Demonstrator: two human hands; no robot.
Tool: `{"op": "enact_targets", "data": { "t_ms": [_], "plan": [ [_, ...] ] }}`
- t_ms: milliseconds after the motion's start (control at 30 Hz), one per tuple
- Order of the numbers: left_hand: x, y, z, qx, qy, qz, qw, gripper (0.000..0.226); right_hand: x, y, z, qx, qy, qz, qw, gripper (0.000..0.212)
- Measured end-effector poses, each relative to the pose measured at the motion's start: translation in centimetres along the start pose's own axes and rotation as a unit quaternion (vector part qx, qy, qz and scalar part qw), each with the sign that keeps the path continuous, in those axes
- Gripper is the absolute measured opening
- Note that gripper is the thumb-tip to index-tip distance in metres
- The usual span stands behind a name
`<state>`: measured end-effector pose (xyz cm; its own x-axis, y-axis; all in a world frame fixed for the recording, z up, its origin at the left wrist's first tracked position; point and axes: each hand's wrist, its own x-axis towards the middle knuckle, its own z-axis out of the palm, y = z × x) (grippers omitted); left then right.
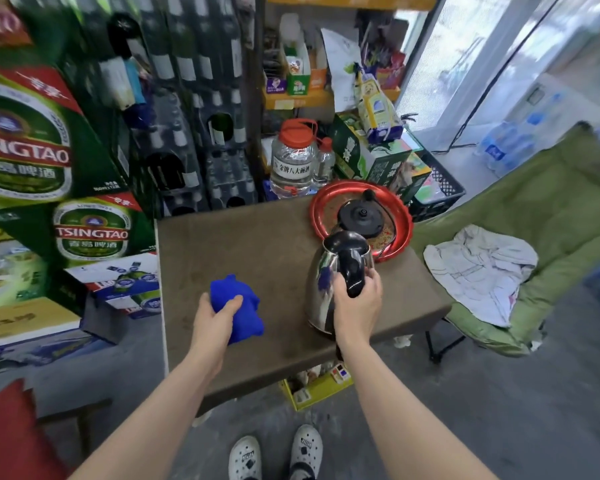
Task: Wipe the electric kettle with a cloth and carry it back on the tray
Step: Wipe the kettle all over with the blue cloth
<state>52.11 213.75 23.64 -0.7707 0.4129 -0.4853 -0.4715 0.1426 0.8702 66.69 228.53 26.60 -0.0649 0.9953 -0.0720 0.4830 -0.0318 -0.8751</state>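
A shiny steel electric kettle point(321, 289) with a black lid and handle stands on the brown table point(243, 244), near its front right edge. My right hand point(355, 301) grips the black handle. To the left, my left hand point(213, 315) holds a bunched blue cloth point(238, 303) that rests on the table, apart from the kettle. Behind the kettle lies a round red tray point(404, 233) at the table's far right corner, with the kettle's black base point(361, 216) standing on it.
Green beer cartons point(59, 161) stack up on the left, with bottle crates and a clear jug point(293, 161) behind the table. A green folding chair point(534, 230) with a white cloth point(478, 265) stands to the right. A yellow box point(316, 386) sits under the table.
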Motion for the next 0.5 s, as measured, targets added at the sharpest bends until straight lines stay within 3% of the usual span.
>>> {"op": "enact_targets", "data": {
  "t_ms": [100, 267, 500],
  "plan": [
    [-1.0, 2.8, 1.7, 0.038, -0.019, 0.086, 0.995, 0.021, 0.6, -2.6, -2.9, 0.013, -0.021, -0.034, 0.999, 0.032],
    [-3.9, 8.6, 7.1, 0.102, -0.058, 0.233, 0.966, 0.016, 1.6, -7.8, -7.8, 0.005, -0.047, -0.11, 0.993, 0.01],
    [-7.7, 16.3, 14.3, 0.119, -0.064, 0.348, 0.928, 0.018, 3.5, -16.0, -12.0, -0.017, -0.011, -0.234, 0.972, 0.025]
  ]
}}
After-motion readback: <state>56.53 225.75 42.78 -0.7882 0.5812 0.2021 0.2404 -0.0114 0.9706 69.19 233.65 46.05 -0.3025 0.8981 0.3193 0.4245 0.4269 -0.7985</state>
